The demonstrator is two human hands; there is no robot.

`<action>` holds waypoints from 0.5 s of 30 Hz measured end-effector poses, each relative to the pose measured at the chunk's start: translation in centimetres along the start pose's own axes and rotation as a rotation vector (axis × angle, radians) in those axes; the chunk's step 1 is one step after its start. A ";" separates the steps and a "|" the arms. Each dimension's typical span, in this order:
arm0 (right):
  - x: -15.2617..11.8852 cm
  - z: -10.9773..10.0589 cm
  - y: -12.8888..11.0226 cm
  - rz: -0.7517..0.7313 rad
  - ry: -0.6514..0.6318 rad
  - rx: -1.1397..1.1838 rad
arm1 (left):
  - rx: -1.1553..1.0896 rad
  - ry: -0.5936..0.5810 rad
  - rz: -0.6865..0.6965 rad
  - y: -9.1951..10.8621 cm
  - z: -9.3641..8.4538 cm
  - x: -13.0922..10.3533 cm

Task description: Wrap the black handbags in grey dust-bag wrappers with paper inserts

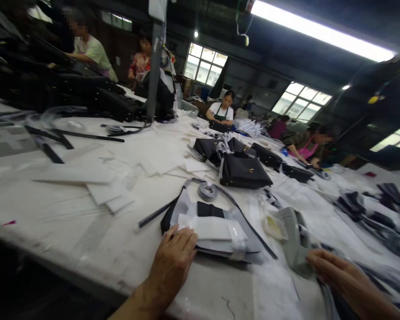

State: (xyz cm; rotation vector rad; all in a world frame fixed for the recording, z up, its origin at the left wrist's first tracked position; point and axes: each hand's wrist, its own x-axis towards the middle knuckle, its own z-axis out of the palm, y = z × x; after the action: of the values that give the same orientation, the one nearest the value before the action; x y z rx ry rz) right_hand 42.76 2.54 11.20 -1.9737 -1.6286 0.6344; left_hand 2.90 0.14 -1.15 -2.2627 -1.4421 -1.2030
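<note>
My left hand (175, 253) lies flat on the near left part of a dark handbag (168, 221), fingers stretched over a white sheet (213, 228). Pale grey wrapping covers much of the bag, and a clear shiny strip crosses the sheet's right end. The bag's dark strap loops around its far side, beside a coiled grey strap (207, 191). To the right, a grey-green tape dispenser (291, 240) stands on the table. My right hand (336, 271) is at its near end, fingertips pinched together. Whatever is between them is too blurred to make out.
White sheets (111, 195) lie loosely left of the bag on the white table (53, 218). Several dark handbags (245, 171) stand farther back. A small clear tray (274, 226) sits by the dispenser. A metal post (154, 75) rises at the back, and several co-workers (222, 111) work around.
</note>
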 end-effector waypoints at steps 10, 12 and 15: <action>5.5 15.4 -22.8 -0.704 -0.899 -0.412 | -0.061 0.064 -0.047 0.1 1.2 -1.0; 6.5 17.5 -23.8 -0.824 -0.895 -0.613 | -0.075 0.068 -0.057 0.1 1.4 -1.2; 7.6 19.8 -24.6 -0.953 -0.912 -0.844 | -0.090 0.068 -0.076 0.2 1.3 -1.2</action>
State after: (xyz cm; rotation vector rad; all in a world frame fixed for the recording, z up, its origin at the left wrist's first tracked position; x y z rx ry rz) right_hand 12.96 15.57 11.50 -0.9609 -3.4724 0.4800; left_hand 3.48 -0.04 -2.82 -2.2190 -1.4900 -1.3803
